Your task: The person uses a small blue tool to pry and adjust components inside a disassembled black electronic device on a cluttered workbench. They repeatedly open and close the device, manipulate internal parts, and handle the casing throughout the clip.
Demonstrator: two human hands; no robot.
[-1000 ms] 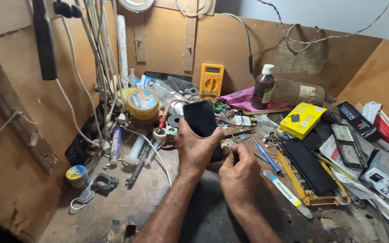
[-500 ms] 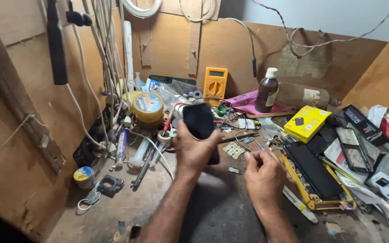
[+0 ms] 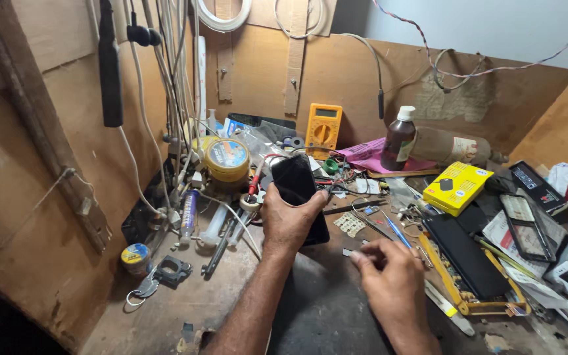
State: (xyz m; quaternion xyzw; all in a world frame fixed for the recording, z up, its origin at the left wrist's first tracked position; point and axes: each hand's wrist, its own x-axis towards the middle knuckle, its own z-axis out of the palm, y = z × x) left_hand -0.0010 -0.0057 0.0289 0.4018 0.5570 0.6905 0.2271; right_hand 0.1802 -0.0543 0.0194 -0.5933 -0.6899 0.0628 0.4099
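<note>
My left hand [image 3: 288, 222] grips a black smartphone [image 3: 295, 184] and holds it upright over the middle of the cluttered workbench, dark screen toward me. My right hand [image 3: 394, 289] rests lower and to the right on the bench, fingers curled, with its fingertips pinching at a small pale part [image 3: 350, 252] lying on the surface. A small perforated metal piece [image 3: 350, 224] lies just beyond those fingers, next to blue tweezers [image 3: 396, 230].
A yellow multimeter [image 3: 323, 128] leans on the back wall beside a brown bottle [image 3: 399, 139]. At the right are a yellow box [image 3: 457, 187], a black phone in a yellow frame [image 3: 466, 260] and loose parts. Cables and a round tin [image 3: 227, 158] crowd the left.
My right hand has moved away from the phone, down and to the right onto the bench. The left hand keeps holding the phone in about the same place.
</note>
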